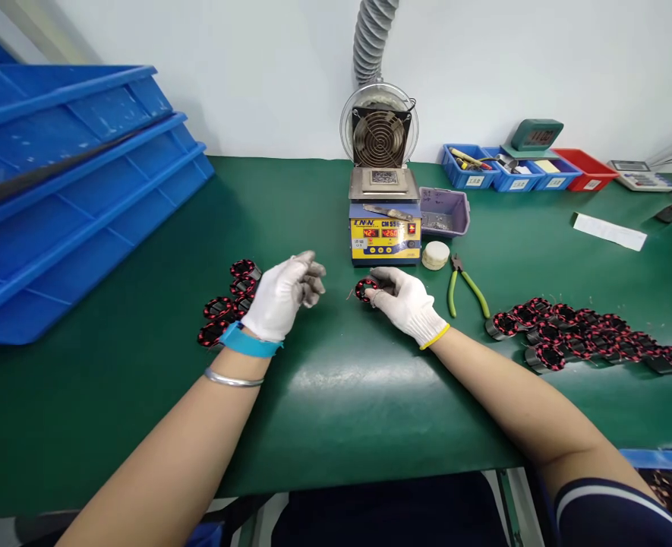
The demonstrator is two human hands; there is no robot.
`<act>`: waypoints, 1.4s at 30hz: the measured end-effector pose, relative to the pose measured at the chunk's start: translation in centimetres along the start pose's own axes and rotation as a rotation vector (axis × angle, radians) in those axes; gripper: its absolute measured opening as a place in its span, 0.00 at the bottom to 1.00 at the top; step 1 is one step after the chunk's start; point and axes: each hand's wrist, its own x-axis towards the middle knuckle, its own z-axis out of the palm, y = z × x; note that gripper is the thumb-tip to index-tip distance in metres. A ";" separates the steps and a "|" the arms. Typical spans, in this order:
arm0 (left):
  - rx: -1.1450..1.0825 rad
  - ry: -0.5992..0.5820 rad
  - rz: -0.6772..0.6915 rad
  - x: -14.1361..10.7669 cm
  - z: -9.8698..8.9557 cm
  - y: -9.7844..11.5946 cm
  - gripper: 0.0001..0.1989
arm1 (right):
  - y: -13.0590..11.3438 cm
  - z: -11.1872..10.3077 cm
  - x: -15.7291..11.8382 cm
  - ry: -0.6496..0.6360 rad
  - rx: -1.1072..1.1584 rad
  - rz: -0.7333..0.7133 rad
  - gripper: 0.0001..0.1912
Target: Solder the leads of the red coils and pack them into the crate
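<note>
My right hand [401, 298], in a white glove with a yellow cuff, grips a small round coil part [366, 289] with red and black windings, just in front of the yellow-and-blue solder pot [386, 232]. My left hand [285, 292], gloved in white with a blue wrist strap, is raised to the left of it. Its fingers are bent but apart, with nothing between them. Beside and partly behind the left hand stands a small group of similar coil parts [219, 308]. Green-handled cutters [466, 286] lie to the right of my right hand.
Many more coil parts [589, 334] stand in rows at the right. Large blue crates [85, 190] are stacked at the left. A purple tray [459, 213] and a round white container [435, 254] sit beside the pot; small bins [518, 178] line the wall.
</note>
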 end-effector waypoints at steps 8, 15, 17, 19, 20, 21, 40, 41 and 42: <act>0.254 -0.365 -0.082 -2.1 2.8 0.8 0.19 | 0.1 0.2 0.3 0.031 0.061 -0.052 0.21; 0.053 -0.171 -0.040 -1.6 1.8 0.9 0.22 | 0.7 0.2 1.2 0.092 0.200 -0.025 0.21; 0.107 -0.101 -0.050 -1.5 3.0 -0.2 0.23 | 0.6 0.4 0.9 0.083 0.187 -0.054 0.21; 0.150 -0.101 -0.061 -1.8 4.2 -0.7 0.20 | 0.5 0.5 0.7 0.078 0.173 -0.081 0.21; 0.151 -0.091 -0.053 -2.0 4.5 -0.7 0.18 | 0.5 0.6 0.7 0.075 0.175 -0.086 0.21; 0.135 -0.080 -0.038 -2.2 4.6 -0.4 0.15 | 0.5 0.7 0.7 0.076 0.183 -0.083 0.21; -0.048 0.128 0.031 -1.3 4.6 -1.9 0.32 | -1.1 -1.6 2.8 0.235 0.178 -0.129 0.23; -0.035 0.103 0.031 -1.3 4.7 -1.8 0.31 | -2.0 -2.6 3.8 0.265 0.108 -0.157 0.23; -0.026 0.078 0.035 -1.3 4.7 -1.8 0.30 | -3.1 -3.7 5.0 0.294 0.008 -0.190 0.22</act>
